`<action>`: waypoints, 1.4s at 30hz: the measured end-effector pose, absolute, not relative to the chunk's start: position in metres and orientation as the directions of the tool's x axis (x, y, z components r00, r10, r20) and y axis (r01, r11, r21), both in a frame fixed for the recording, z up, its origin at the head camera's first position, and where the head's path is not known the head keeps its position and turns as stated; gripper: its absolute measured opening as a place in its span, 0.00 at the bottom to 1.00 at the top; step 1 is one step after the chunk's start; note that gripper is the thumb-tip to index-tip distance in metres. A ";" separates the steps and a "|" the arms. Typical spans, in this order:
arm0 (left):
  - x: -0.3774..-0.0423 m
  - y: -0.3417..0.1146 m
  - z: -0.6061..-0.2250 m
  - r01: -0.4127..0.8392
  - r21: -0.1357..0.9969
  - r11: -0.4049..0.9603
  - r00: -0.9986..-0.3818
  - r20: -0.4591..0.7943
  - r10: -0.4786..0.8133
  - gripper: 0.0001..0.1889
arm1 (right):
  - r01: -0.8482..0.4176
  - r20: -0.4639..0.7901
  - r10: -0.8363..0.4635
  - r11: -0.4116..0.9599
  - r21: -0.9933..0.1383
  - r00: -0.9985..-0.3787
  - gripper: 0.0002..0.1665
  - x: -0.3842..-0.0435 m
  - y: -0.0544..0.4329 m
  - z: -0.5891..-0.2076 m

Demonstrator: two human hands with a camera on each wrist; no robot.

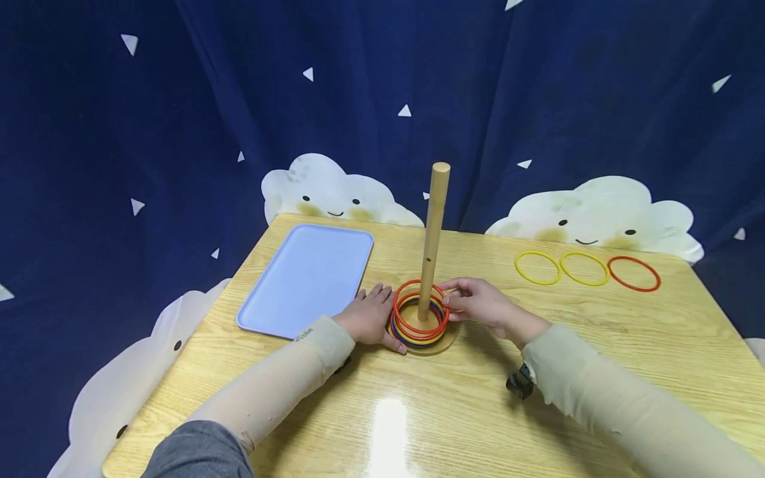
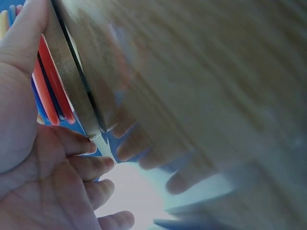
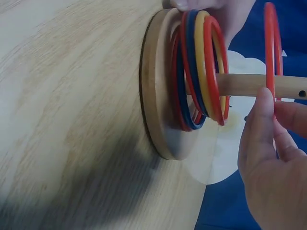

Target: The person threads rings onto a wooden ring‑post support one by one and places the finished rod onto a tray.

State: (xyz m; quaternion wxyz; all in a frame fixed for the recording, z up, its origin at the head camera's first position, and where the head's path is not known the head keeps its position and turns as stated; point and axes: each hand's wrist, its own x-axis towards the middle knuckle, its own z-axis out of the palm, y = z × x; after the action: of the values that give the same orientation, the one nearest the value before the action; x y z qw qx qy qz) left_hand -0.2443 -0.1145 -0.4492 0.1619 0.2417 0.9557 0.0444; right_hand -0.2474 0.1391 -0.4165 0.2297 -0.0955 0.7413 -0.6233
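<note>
right grip (image 1: pixel 478 307) pinches a thin red ring (image 3: pixel 270 48) round the tall wooden peg (image 1: pixel 435 226), above the red, blue and yellow ring stack (image 3: pixel 200 57); held by one side, it could tilt and snag. left grip (image 1: pixel 372 315)'s spread against the round wooden base (image 3: pixel 149 81), so a nudge might shift it. wood-grain surface (image 1: pixel 490 425), navy cloud-print curtain (image 1: pixel 358 79) behind.

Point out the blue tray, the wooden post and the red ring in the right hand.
Blue tray (image 1: pixel 306 280): head view, bare middle.
Wooden post (image 1: pixel 433 238): head view, middle of shaft.
Held red ring (image 3: pixel 270 48): right wrist view, near edge.
</note>
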 end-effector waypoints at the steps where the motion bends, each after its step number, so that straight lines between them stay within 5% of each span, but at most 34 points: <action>1: -0.244 -0.114 -0.449 0.448 0.162 0.879 -0.831 -0.287 0.476 0.67 | 0.142 -0.220 -0.426 0.209 -0.968 -0.877 0.24 -0.247 0.139 -0.417; 42: -0.245 -0.114 -0.453 0.444 0.114 0.889 -0.838 -0.297 0.457 0.67 | 0.074 -0.224 -0.372 0.377 -0.923 -0.901 0.22 -0.248 0.140 -0.436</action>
State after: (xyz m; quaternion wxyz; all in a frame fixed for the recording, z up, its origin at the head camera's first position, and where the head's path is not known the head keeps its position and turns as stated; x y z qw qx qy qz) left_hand -0.2451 -0.1141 -0.4534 0.1600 0.2352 0.9585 0.0204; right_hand -0.2483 0.1397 -0.4363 0.2025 -0.0929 0.8046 -0.5504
